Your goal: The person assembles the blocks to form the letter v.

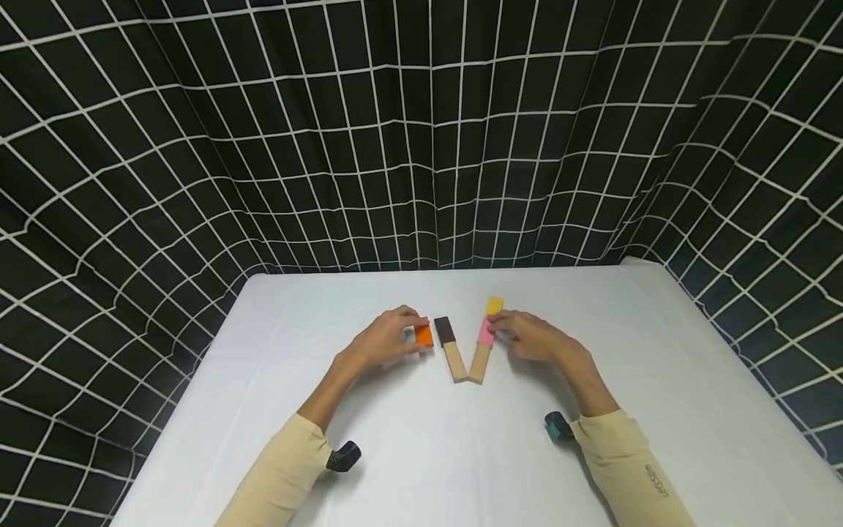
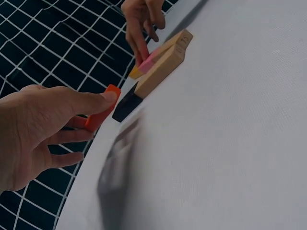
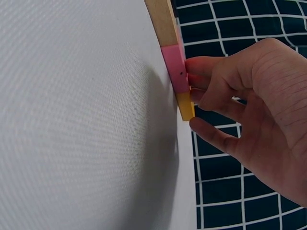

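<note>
My left hand (image 1: 388,337) pinches an orange block (image 1: 424,335) between thumb and fingers, just left of a dark block (image 1: 444,330); in the left wrist view, the orange block (image 2: 103,108) looks lifted. A plain wooden block (image 1: 454,361) adjoins the dark one. To its right runs a second row: a wooden block (image 1: 479,364), a pink block (image 1: 486,332) and a yellow block (image 1: 495,305). The two rows meet at their near ends in a V. My right hand (image 1: 533,337) touches the pink block's right side with its fingertips, as the right wrist view shows pink block (image 3: 173,67) and fingers together.
A white-covered table (image 1: 428,454) lies under everything. Black cloth with a white grid (image 1: 421,146) hangs behind it and at both sides. Each wrist bears a small dark camera, such as the left camera (image 1: 344,457). Faint markings show on a wooden block's end.
</note>
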